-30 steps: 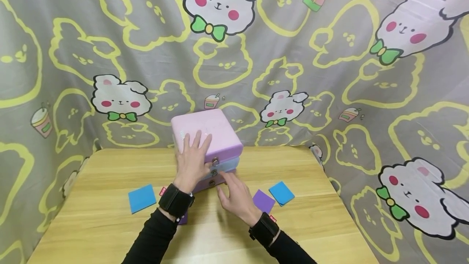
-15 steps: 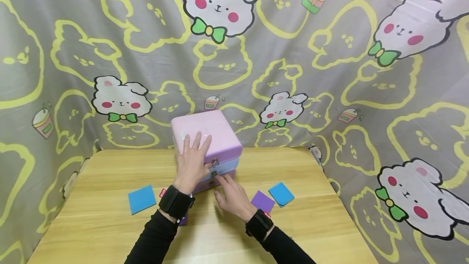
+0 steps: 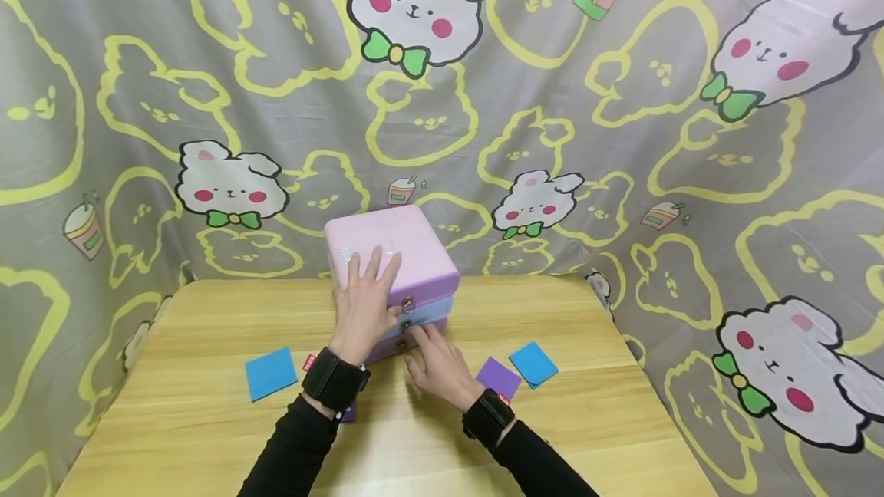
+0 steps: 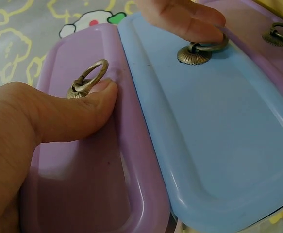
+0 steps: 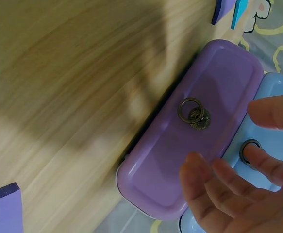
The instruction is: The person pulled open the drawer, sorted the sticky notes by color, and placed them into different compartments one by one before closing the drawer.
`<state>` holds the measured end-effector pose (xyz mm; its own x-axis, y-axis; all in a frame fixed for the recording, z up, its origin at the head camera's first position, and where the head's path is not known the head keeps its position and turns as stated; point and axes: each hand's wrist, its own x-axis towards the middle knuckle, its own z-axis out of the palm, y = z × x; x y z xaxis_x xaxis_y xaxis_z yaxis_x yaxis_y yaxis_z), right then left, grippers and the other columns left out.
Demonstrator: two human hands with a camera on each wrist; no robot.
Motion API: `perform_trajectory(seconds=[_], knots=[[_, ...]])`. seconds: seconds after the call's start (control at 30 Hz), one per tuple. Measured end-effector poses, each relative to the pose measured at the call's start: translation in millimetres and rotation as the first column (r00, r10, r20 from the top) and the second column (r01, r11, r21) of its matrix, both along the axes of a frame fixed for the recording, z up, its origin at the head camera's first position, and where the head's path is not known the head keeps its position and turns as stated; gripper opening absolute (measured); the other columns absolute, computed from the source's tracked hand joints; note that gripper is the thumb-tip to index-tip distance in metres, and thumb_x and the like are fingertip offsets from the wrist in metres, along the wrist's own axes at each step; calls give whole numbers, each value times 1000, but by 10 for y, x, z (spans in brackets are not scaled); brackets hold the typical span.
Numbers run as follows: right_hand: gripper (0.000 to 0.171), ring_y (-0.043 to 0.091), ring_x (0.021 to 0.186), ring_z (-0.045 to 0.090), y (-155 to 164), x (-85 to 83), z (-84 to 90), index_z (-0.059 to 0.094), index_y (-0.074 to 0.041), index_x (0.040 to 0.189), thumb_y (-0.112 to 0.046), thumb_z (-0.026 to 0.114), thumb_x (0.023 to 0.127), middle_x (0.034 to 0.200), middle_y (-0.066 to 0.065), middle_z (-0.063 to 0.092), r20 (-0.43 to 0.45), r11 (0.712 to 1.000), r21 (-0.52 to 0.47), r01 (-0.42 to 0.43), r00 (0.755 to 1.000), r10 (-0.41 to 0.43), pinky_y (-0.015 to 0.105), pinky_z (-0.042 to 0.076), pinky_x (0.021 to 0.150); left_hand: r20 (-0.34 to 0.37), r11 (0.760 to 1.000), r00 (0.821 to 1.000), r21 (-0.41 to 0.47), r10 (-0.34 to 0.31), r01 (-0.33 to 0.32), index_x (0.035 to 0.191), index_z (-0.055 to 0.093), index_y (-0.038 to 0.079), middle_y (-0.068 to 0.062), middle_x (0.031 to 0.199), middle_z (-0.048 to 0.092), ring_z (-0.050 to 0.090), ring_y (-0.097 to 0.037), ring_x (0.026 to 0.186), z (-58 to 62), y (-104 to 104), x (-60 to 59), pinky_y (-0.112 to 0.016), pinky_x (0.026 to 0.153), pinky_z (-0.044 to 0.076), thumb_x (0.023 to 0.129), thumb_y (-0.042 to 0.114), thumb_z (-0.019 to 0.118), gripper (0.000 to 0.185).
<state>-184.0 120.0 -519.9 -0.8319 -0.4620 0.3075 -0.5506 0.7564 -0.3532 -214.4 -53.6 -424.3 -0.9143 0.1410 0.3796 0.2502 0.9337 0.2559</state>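
A small chest of three drawers (image 3: pixel 390 251) stands at the table's back middle: pink on top, blue (image 3: pixel 430 311) in the middle, purple (image 3: pixel 407 345) at the bottom. My left hand (image 3: pixel 362 305) lies flat on its top. In the left wrist view its thumb (image 4: pixel 68 116) presses the pink drawer front (image 4: pixel 83 184) beside that drawer's brass ring (image 4: pixel 90 77). My right hand (image 3: pixel 438 363) reaches the blue drawer (image 4: pixel 214 136), and its fingertips (image 4: pixel 185 17) hold that drawer's ring pull (image 4: pixel 202 48). The right wrist view shows the purple drawer (image 5: pixel 180 160) with its ring (image 5: pixel 194 112) untouched.
On the wooden table (image 3: pixel 207 420) lie a blue card (image 3: pixel 271 373) at the left, and a purple card (image 3: pixel 499 377) and another blue card (image 3: pixel 533 363) at the right. A patterned cloth (image 3: pixel 621 136) hangs behind and around the table.
My right hand has drawn slightly in toward the drawer fronts. The left hand and the chest have stayed put.
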Motion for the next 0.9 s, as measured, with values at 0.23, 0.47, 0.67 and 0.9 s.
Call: perform_trajectory(seconds=[0.23, 0.47, 0.67, 0.9], knots=[[42, 22, 96, 63, -7, -42, 34, 54, -11, 124, -18, 75, 88, 116, 8, 60, 37, 999, 38, 11, 999, -13, 30, 57, 70, 0, 1000, 1000, 1, 2, -2, 153, 45, 23, -15, 162, 40, 33, -53, 147, 4, 7, 7, -80, 89, 47, 71, 30, 92, 95], [39, 21, 92, 57, -35, -73, 117, 53, -13, 116, -20, 78, 86, 105, 6, 56, 68, 996, 82, 27, 997, -33, 26, 49, 66, 7, 1000, 1000, -4, 3, -3, 153, 44, 23, -15, 163, 39, 33, -53, 147, 1, 9, 4, -80, 89, 46, 72, 31, 92, 95], [40, 20, 90, 53, -64, -81, 128, 52, -11, 114, -19, 79, 85, 101, 6, 55, 54, 996, 89, 17, 998, -22, 26, 47, 71, 15, 1000, 1000, -12, 3, -3, 154, 44, 24, -14, 163, 38, 33, -52, 148, 17, 0, 2, -79, 92, 46, 72, 32, 92, 95], [42, 19, 87, 51, -85, -68, 151, 52, -9, 113, -19, 80, 84, 98, 6, 53, 41, 995, 98, 19, 999, -23, 28, 46, 73, 18, 1000, 1000, -17, 5, -5, 154, 44, 24, -14, 163, 38, 33, -52, 147, 13, 12, -2, -80, 96, 43, 72, 33, 91, 95]])
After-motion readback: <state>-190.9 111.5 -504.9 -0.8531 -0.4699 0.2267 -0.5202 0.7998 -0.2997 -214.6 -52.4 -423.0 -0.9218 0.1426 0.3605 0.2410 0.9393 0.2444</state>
